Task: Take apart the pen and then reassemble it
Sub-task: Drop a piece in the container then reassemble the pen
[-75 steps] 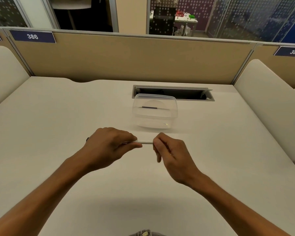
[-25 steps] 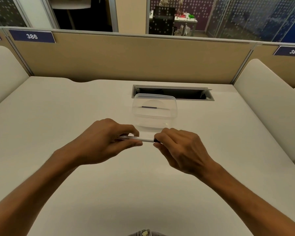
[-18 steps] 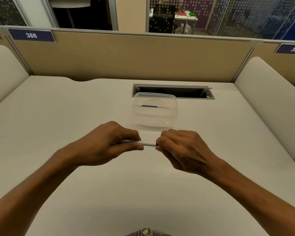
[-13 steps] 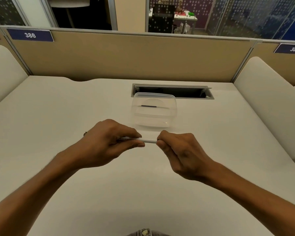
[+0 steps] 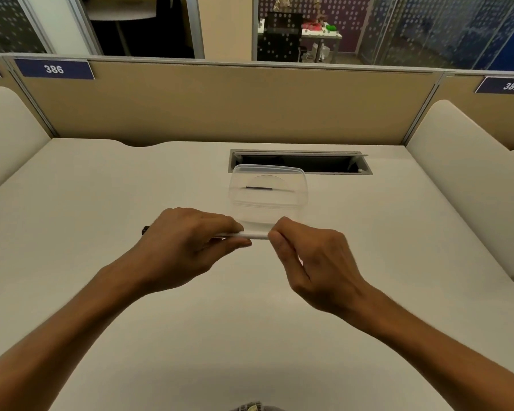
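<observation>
Pen [image 5: 255, 235] is held level above the desk [image 5: 101, 203], just in front of the clear tub [image 5: 267, 194]. Left hand [image 5: 187, 247] is curled round the barrel, with the dark end sticking out past the knuckles. Right hand [image 5: 312, 259] pinches the other end between thumb and fingertips — looks like a twist or pull at the joint, can't tell which.

Risks as I see them:
- Only a short white stretch of barrel shows between the hands, so the joint is hidden; if it lets go suddenly, a small part could drop and roll — the cable slot [image 5: 300, 161] behind the tub is open.
- The right-hand pinch is shallow; a slip means re-gripping, or bending whatever's inside.
- Dark thin piece [image 5: 258, 188] already lies in the tub. Probably a pen part, not sure.
</observation>
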